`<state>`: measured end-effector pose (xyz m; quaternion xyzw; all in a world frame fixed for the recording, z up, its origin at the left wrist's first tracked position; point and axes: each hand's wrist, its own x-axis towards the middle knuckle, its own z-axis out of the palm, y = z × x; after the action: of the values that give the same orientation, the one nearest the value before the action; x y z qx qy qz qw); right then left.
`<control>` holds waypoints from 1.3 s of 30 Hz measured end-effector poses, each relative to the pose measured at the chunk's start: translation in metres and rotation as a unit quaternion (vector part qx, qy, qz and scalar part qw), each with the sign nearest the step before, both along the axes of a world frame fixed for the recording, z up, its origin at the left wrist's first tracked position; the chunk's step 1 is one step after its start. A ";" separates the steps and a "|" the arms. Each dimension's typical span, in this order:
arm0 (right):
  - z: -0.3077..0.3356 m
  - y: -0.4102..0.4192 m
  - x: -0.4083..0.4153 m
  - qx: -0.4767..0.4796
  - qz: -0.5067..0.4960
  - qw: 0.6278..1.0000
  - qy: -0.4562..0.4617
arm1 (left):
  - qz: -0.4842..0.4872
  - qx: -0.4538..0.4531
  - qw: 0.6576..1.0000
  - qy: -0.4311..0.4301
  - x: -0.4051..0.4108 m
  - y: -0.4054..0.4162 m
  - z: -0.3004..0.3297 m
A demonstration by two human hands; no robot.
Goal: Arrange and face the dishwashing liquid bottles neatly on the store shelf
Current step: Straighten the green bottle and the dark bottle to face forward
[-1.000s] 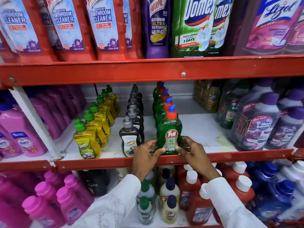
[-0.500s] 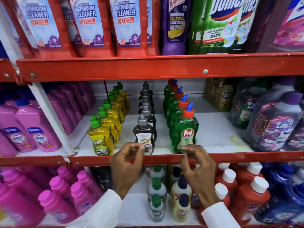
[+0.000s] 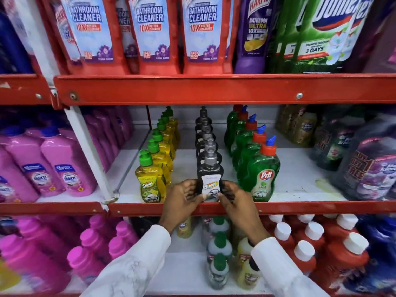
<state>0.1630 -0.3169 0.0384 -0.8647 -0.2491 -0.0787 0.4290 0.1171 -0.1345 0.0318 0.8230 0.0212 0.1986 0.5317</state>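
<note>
Three rows of dishwashing bottles run front to back on the middle shelf [image 3: 300, 181]. The front black Super bottle [image 3: 210, 179] with a grey cap stands at the shelf's edge, label facing me. My left hand [image 3: 182, 199] grips its left side and my right hand [image 3: 235, 200] grips its right side. To its left stands the front yellow Super bottle [image 3: 150, 181] with a green cap. To its right stands the front green Pril bottle [image 3: 262, 174] with an orange and blue cap.
Pink bottles [image 3: 64, 168] fill the bay to the left. Large purple and dark floor-cleaner bottles [image 3: 368, 166] crowd the right of the shelf. Red bathroom cleaner bottles [image 3: 150, 33] stand on the shelf above. Small bottles [image 3: 218, 249] and red bottles [image 3: 310, 247] sit below.
Both hands left the green Pril bottle, shifted left and closed on the front black Super bottle. The camera has swung left and moved closer.
</note>
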 end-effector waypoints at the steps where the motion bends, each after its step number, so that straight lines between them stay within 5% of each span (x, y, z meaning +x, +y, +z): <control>1: 0.000 0.000 0.000 0.002 -0.005 1.000 0.005 | -0.003 -0.001 1.000 0.000 0.001 0.000 -0.001; 11: -0.001 0.001 0.001 -0.007 -0.034 0.999 0.034 | -0.022 0.000 1.000 0.012 0.006 0.001 0.001; 15: -0.003 0.002 -0.008 0.085 -0.063 0.994 0.030 | -0.030 0.002 1.000 -0.007 -0.006 0.002 0.003; 18: -0.004 0.007 -0.027 0.186 -0.159 0.964 -0.102 | 0.048 -0.002 0.995 -0.086 -0.033 0.010 -0.003; 21: -0.002 0.029 -0.050 0.216 -0.127 0.952 -0.174 | 0.161 -0.018 0.972 -0.170 -0.068 0.031 -0.007; 26: -0.001 0.095 -0.058 0.153 0.017 0.985 -0.083 | 0.296 -0.081 0.930 -0.202 -0.082 0.087 0.001; 32: -0.004 0.138 -0.037 0.070 0.087 0.994 0.012 | 0.140 0.054 0.987 -0.056 -0.068 0.121 -0.002; 39: -0.007 0.137 -0.026 0.040 0.087 0.995 0.034 | 0.082 0.085 0.991 -0.058 -0.059 0.133 -0.004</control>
<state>0.1365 -0.1798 0.0310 -0.8238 -0.3053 -0.0220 0.4770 0.0577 -0.0018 0.0273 0.8479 0.0405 0.2903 0.4417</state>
